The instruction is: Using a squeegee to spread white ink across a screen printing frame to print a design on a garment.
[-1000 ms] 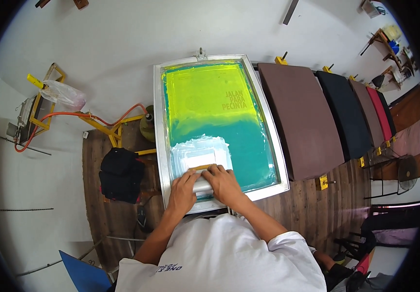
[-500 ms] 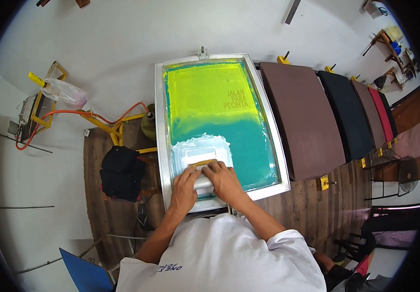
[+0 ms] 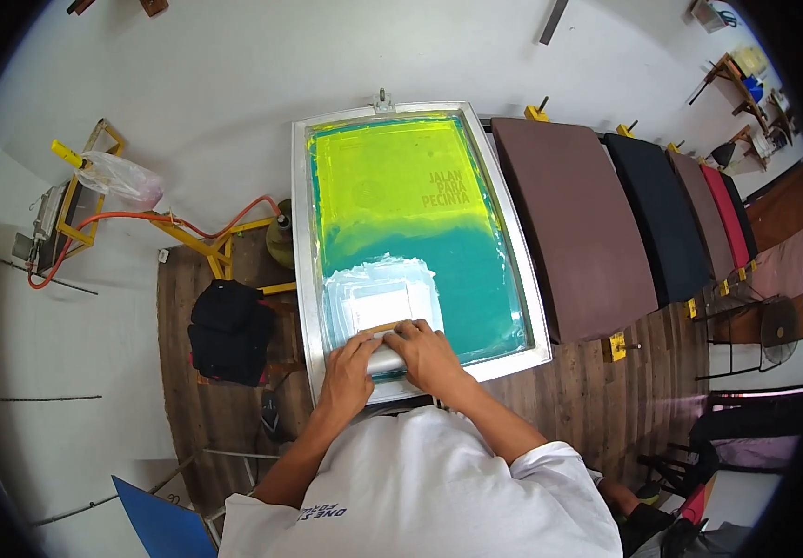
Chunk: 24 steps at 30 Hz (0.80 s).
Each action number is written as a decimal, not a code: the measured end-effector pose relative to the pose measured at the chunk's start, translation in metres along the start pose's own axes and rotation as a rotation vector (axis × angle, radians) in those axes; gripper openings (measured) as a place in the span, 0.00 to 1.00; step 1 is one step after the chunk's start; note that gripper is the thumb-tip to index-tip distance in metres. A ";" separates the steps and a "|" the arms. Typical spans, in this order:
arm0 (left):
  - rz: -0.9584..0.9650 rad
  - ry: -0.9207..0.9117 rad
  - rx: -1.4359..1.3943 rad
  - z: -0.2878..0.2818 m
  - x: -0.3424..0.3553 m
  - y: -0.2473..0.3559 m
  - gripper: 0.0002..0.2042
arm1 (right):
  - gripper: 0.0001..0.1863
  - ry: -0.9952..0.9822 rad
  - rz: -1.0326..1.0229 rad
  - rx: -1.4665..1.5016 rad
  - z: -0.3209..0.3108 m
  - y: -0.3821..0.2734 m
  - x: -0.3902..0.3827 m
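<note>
Both my hands grip a squeegee with a pale grey body and a yellow-brown edge strip, low on a printing screen. My left hand closes round its left part and my right hand round its right, thumbs near each other. The screen's silver frame stands lengthwise before me. Its mesh is teal below and yellow-green above, with lettering at the upper right. White ink spreads in a rough patch just beyond the squeegee. My fingers hide part of the tool.
Right of the screen, a row of boards carries brown cloth, black cloth and more. Folded black cloth is stacked at the left. Behind it are a green gas cylinder, an orange hose and a plastic bag.
The squeegee and both hands have come slightly nearer my body, uncovering more white ink beyond them. My grip is unchanged.
</note>
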State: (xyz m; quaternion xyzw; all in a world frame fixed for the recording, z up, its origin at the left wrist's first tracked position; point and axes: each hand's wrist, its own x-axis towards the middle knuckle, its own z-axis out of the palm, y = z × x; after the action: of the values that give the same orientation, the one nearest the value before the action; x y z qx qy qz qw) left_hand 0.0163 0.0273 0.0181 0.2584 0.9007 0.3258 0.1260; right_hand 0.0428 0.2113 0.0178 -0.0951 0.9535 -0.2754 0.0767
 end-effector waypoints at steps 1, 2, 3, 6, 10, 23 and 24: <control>0.000 -0.002 -0.004 0.001 -0.002 -0.001 0.33 | 0.26 -0.003 0.003 -0.002 0.002 -0.001 -0.001; 0.041 0.052 0.045 0.003 -0.002 -0.002 0.32 | 0.26 0.091 -0.012 -0.033 0.006 -0.004 0.000; 0.082 0.107 0.093 0.004 -0.002 -0.004 0.32 | 0.26 0.183 -0.029 -0.066 0.011 -0.005 0.001; 0.069 0.047 0.077 0.004 -0.003 -0.007 0.31 | 0.24 0.183 -0.029 -0.018 0.025 0.003 -0.005; -0.019 -0.084 -0.025 -0.009 -0.006 0.004 0.31 | 0.21 0.052 -0.035 0.060 0.007 0.000 -0.008; 0.049 0.030 -0.008 0.006 -0.011 -0.002 0.30 | 0.25 0.249 -0.054 -0.018 0.028 -0.003 -0.014; 0.046 0.031 -0.010 0.005 -0.012 -0.001 0.30 | 0.25 0.246 -0.056 -0.018 0.024 -0.001 -0.016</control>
State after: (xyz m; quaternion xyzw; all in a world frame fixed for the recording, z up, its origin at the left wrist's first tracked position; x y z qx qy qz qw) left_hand 0.0278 0.0229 0.0148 0.2735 0.8947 0.3370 0.1057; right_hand 0.0629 0.2011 -0.0004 -0.0879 0.9551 -0.2785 -0.0493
